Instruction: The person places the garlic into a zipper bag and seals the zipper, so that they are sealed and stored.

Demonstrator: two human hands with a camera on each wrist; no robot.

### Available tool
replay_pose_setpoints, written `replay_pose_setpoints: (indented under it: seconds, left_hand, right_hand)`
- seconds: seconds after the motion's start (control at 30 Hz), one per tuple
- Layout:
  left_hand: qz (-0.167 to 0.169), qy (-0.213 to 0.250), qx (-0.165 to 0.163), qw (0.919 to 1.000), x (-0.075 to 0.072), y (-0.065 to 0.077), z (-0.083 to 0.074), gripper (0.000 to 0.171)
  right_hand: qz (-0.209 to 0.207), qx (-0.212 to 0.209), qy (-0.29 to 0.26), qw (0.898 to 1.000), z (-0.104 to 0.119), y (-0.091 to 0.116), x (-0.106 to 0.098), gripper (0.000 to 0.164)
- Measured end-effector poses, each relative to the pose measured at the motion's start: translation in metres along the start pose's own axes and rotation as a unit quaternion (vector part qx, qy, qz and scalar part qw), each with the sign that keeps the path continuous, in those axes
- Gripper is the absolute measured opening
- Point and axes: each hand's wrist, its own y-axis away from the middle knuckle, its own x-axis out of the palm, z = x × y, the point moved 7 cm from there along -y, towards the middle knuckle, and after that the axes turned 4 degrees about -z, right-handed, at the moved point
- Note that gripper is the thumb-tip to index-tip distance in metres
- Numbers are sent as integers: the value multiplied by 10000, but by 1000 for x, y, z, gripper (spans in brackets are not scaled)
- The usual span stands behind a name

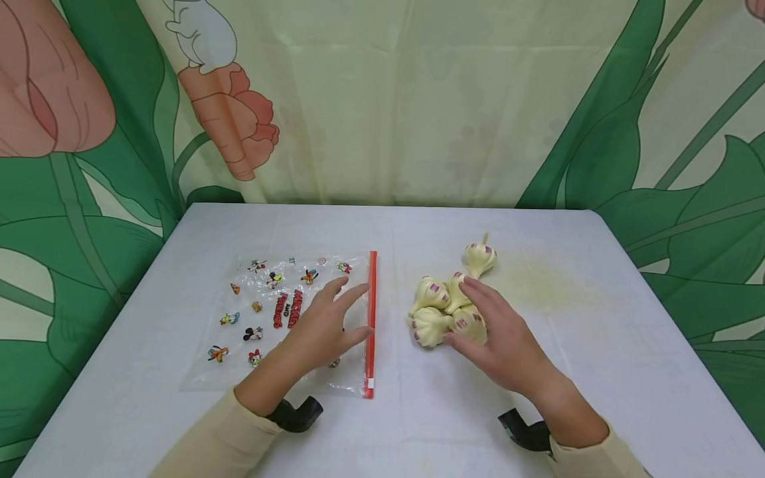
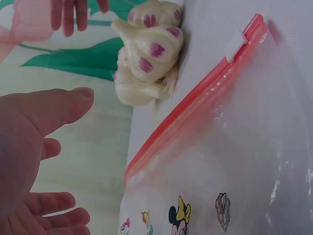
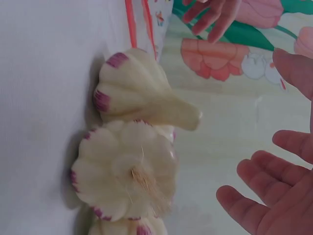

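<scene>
A clear zip bag printed with cartoon figures lies flat on the left side of the table. Its red zipper strip faces right, and a white slider shows near one end. My left hand hovers over the bag with fingers spread, holding nothing. Several garlic bulbs with purple patches sit clustered right of the bag; one garlic bulb lies at the far end. Above the cluster is my right hand, partly hiding it. In the right wrist view its relaxed fingers are apart from the bulbs.
A white cloth covers the table. Behind it hangs a pale curtain printed with leaves, a tulip and a rabbit on a carrot. Each wrist wears a black camera mount.
</scene>
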Motion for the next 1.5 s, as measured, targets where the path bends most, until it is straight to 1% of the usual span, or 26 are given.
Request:
replay_pose_setpoints:
  seconds: [0.07, 0.2, 0.37, 0.5, 0.6, 0.73, 0.87, 1.0, 1.17, 1.33, 1.4, 1.5]
  left_hand:
    - [51, 22, -37, 10000, 6, -3, 0, 72]
    - [132, -37, -129, 9998, 18, -10, 2, 70]
    - [250, -197, -255, 9992, 30, -17, 4, 70]
    - [291, -443, -295, 9982, 36, -23, 3, 70]
    - [338, -609, -384, 9968, 39, -27, 3, 70]
    - [429, -655, -515, 9956, 44, -30, 5, 69]
    - [516, -547, -563, 9956, 46, -31, 7, 61]
    - [587, -321, -654, 9956, 46, -32, 8, 57]
    - [684, -3, -937, 9932, 48, -34, 15, 54]
    - [678, 310, -1202, 9899, 46, -35, 21, 57]
    - [655, 374, -1200, 9899, 42, -35, 20, 59]
    - [578, 387, -1090, 9916, 35, -34, 17, 59]
  right_hand:
    - [-2, 0, -75, 10000, 1, 1, 3, 78]
    - [18, 31, -266, 9996, 2, 1, 9, 76]
    - [67, -16, -429, 9991, 6, 1, 15, 74]
    - [183, 26, -529, 9984, 8, 2, 20, 74]
    - [295, 95, -502, 9983, 9, 2, 24, 74]
    - [342, 71, -402, 9986, 11, 1, 26, 76]
    - [326, 34, -378, 9987, 13, 0, 26, 76]
    - [317, 17, -390, 9987, 13, 0, 27, 75]
    - [295, 14, -439, 9986, 13, 0, 29, 75]
    - [194, -105, -352, 9991, 15, -1, 29, 75]
    - [120, -175, -313, 9993, 15, -1, 27, 75]
    - [22, -245, -329, 9992, 17, -2, 24, 75]
